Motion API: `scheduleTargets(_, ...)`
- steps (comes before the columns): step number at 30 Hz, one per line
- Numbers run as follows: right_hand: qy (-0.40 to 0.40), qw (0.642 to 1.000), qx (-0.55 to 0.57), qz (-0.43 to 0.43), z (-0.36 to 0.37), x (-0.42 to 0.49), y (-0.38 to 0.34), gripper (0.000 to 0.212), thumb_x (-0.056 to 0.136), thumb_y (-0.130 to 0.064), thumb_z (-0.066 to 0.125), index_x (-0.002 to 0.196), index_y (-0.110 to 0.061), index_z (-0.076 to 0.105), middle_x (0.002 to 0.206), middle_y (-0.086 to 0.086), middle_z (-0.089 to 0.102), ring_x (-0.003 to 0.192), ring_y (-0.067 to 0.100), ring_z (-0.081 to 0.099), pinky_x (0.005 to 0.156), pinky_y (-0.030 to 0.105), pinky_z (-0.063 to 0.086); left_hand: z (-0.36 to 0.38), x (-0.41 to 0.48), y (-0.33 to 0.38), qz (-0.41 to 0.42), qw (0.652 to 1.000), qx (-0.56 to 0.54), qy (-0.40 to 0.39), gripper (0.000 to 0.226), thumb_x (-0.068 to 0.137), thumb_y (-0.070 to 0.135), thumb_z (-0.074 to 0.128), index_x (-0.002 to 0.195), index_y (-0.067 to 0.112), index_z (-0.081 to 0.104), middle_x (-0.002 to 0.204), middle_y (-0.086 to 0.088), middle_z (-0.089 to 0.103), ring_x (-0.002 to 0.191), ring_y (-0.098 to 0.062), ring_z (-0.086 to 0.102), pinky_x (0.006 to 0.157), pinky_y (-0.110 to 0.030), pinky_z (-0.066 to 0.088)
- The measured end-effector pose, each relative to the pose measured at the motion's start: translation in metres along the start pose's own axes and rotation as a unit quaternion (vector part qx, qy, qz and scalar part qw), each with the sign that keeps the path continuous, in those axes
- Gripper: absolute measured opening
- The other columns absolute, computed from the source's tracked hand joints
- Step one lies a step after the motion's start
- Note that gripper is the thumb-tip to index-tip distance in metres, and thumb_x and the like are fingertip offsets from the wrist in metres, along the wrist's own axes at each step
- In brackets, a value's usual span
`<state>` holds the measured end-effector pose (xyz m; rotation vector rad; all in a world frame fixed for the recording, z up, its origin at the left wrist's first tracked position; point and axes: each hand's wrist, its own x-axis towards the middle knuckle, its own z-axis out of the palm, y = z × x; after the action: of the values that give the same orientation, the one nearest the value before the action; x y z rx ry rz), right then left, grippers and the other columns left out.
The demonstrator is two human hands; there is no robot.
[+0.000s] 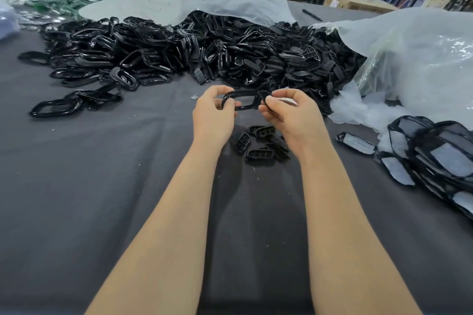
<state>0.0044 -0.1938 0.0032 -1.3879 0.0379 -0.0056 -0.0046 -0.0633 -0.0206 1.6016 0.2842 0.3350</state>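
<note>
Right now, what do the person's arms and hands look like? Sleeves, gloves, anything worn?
The left forearm and right forearm are bare, with no sleeve showing down to the bottom edge of the picture. The left hand and right hand are ungloved. No watch, wristband or ring shows on the wrists or fingers.
</note>
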Motion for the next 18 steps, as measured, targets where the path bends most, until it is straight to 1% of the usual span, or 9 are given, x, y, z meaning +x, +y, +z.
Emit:
scheduleTargets(3,-0.039,0.999,-0.018,-0.014,0.0019,-0.0016,0.0003,0.024,0.093,0.006,0.052,0.111,-0.009,0.058,0.092,0.008,0.059,0.071,0.009,0.069,0.068,0.017,0.055,0.0003,0.0000,0.0006,0.005,1.000,0.005,-0.005,0.030,0.095,0.008,0.050,0.089,0.037,0.054,0.081,0.009,0.072,0.071,-0.012,0.061,0.073,-0.032,0.053)
scheduleTargets(5,-0.049,0.997,-0.049,-0.025,0.0038,-0.0023,0.0000,0.028,0.094,0.006,0.049,0.113,-0.011,0.061,0.088,0.004,0.058,0.073,0.010,0.068,0.070,0.018,0.056,0.0011,0.0002,0.0005,0.010,1.000,0.011,-0.009,0.029,0.096,0.007,0.050,0.092,0.036,0.055,0.083,0.009,0.071,0.073,-0.014,0.060,0.073,-0.034,0.053)
scheduleTargets(7,-0.037,0.994,-0.089,-0.043,0.0054,-0.0025,0.0009,0.027,0.094,0.006,0.049,0.110,-0.011,0.063,0.082,0.001,0.058,0.075,0.011,0.065,0.074,0.019,0.056,0.0019,0.0003,0.0005,0.014,1.000,0.015,-0.013,0.027,0.096,0.007,0.050,0.098,0.032,0.056,0.084,0.009,0.072,0.074,-0.014,0.061,0.074,-0.034,0.053)
scheduleTargets(9,-0.012,0.986,-0.152,-0.071,0.0057,-0.0015,0.0026,0.021,0.093,0.001,0.053,0.104,-0.013,0.064,0.084,0.001,0.062,0.080,0.014,0.063,0.080,0.024,0.054,0.0022,0.0007,0.0002,0.015,1.000,0.018,-0.013,0.026,0.096,0.007,0.050,0.100,0.031,0.056,0.084,0.010,0.071,0.073,-0.012,0.061,0.073,-0.032,0.053)
scheduleTargets(11,0.013,0.980,-0.176,-0.088,0.0048,-0.0002,0.0040,0.014,0.091,-0.004,0.058,0.098,-0.015,0.063,0.083,-0.001,0.065,0.079,0.010,0.062,0.079,0.025,0.052,0.0020,0.0008,0.0002,0.017,1.000,0.019,-0.013,0.026,0.096,0.007,0.050,0.099,0.032,0.056,0.082,0.011,0.071,0.074,-0.010,0.062,0.073,-0.030,0.053)
scheduleTargets(13,0.041,0.980,-0.168,-0.101,0.0034,0.0015,0.0050,0.010,0.090,-0.006,0.061,0.092,-0.016,0.061,0.077,-0.006,0.065,0.069,0.000,0.062,0.072,0.020,0.050,0.0018,0.0006,0.0005,0.022,0.999,0.019,-0.014,0.025,0.096,0.008,0.050,0.100,0.032,0.056,0.082,0.012,0.071,0.075,-0.010,0.062,0.074,-0.030,0.053)
scheduleTargets(14,0.055,0.980,-0.163,-0.104,0.0028,0.0021,0.0052,0.010,0.089,-0.006,0.062,0.088,-0.016,0.060,0.074,-0.006,0.065,0.066,-0.001,0.063,0.070,0.020,0.051,0.0017,0.0002,0.0008,0.024,0.999,0.019,-0.015,0.025,0.096,0.008,0.050,0.100,0.031,0.057,0.082,0.012,0.071,0.076,-0.011,0.062,0.076,-0.031,0.053)
scheduleTargets(16,0.064,0.986,-0.122,-0.094,0.0025,0.0023,0.0053,0.013,0.089,-0.004,0.061,0.083,-0.015,0.059,0.075,-0.003,0.065,0.066,0.004,0.066,0.067,0.020,0.054,0.0017,-0.0007,0.0013,0.028,0.999,0.021,-0.018,0.025,0.096,0.008,0.050,0.099,0.031,0.056,0.082,0.012,0.071,0.077,-0.012,0.062,0.078,-0.034,0.054)
scheduleTargets(18,0.060,0.993,-0.069,-0.080,0.0036,0.0020,0.0050,0.016,0.090,-0.002,0.061,0.081,-0.015,0.058,0.076,0.000,0.063,0.065,0.007,0.067,0.064,0.018,0.053,0.0021,-0.0017,0.0026,0.028,0.999,0.021,-0.023,0.027,0.097,0.009,0.049,0.095,0.035,0.056,0.081,0.013,0.071,0.074,-0.008,0.063,0.080,-0.033,0.054)
